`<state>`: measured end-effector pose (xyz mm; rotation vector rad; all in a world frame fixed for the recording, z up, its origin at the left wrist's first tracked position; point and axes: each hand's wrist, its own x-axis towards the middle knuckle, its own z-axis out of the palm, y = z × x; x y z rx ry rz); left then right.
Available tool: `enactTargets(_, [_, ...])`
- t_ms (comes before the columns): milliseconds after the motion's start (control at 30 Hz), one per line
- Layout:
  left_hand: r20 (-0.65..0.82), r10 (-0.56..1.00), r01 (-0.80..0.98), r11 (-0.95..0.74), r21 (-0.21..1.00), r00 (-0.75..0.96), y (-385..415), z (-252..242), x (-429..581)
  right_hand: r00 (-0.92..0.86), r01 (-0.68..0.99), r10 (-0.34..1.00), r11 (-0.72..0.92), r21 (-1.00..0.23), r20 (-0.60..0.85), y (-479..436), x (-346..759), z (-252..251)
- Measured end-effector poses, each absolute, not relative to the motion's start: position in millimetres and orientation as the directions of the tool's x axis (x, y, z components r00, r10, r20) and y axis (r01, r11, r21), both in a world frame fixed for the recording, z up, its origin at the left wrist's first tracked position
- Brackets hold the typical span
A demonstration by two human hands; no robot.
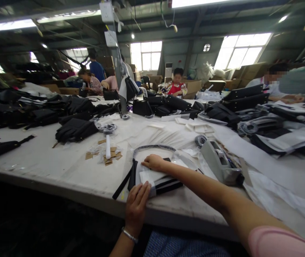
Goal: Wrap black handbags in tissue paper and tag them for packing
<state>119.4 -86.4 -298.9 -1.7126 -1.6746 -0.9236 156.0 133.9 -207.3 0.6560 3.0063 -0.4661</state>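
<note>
Black handbag (170,186) on tabletop (61,167) near front edge, partly covered by white sheet (148,175); inside hidden. Grey open-topped holder (210,162) to its right, contents blurred. Bag's long axis roughly left-right; wrapped handle (155,146) arcs toward far side, black strap (122,184) slants toward near edge. Left hand (137,201): fingers straight, on near-left corner. Right hand (154,163): fingers bunched on sheet. Cannot tell whether either hand grips.

On the bench (69,167), the left hand (137,200) touches a black bag (170,186) in white wrapping (147,175) at seven o'clock, the right hand (154,162) at twelve; cardboard pieces (109,162) lie at ten, a grey tape dispenser (211,160) at three.
</note>
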Motion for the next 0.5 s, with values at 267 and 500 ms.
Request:
enactTargets(267, [0.6, 0.778, 0.919, -0.078, 0.387, -0.187, -110, -259, 85, -0.712, 0.606, 0.688, 0.703, -0.372, 0.143, 144, 262, -177])
enactTargets(500, [0.025, 0.766, 0.496, 0.391, 0.776, -0.643, -52, -240, 41, -0.459, 0.792, 0.886, 0.376, -0.482, -0.063, 159, 345, -198])
